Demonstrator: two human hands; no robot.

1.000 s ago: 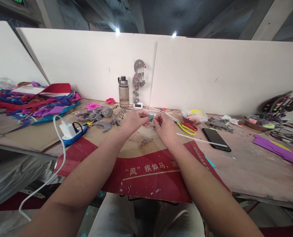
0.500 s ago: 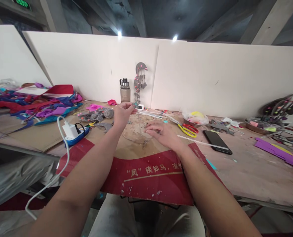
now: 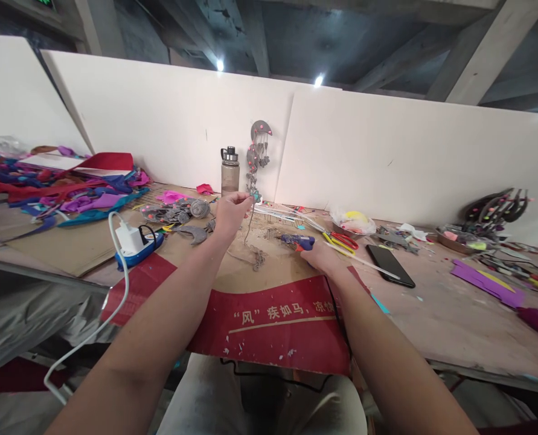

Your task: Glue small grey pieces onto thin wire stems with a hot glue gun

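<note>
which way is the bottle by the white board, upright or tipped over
Upright. The bottle stands on its base on the table, with its dark top end pointing straight up.

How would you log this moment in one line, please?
left hand pinching beaded string aloft | right hand grasping glue gun | scissors beside

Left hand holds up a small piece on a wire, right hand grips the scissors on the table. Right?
Not quite. The head view shows the right hand on the blue glue gun, not the scissors, which lie untouched beside it. The left hand does hold up a small piece on a wire.
</note>
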